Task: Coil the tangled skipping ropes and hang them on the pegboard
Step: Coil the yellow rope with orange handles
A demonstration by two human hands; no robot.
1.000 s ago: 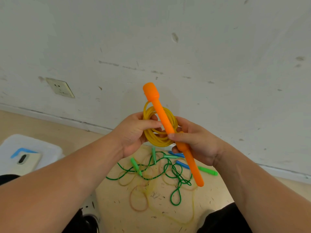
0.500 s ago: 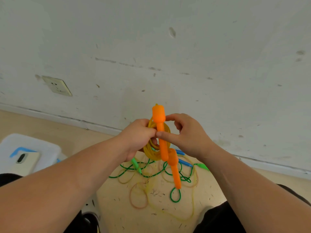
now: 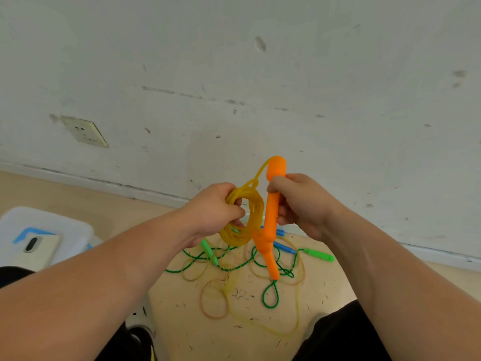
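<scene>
My left hand grips a coil of yellow rope held in the air before the wall. My right hand holds an upright orange handle, with the yellow cord running from its top down to the coil. A second orange handle hangs below, pointing down. On the floor beneath lies a tangle: a green rope with green handles, blue handles and a pale yellowish rope. No pegboard is in view.
A white wall with a socket stands close ahead. A white box lid with a phone on it lies at the left. My dark trouser legs and a shoe frame the floor below.
My right hand has shifted up the orange handle and turned it upright, pulling it right of the coil. The coil has opened toward me, and the second handle hangs lower.
</scene>
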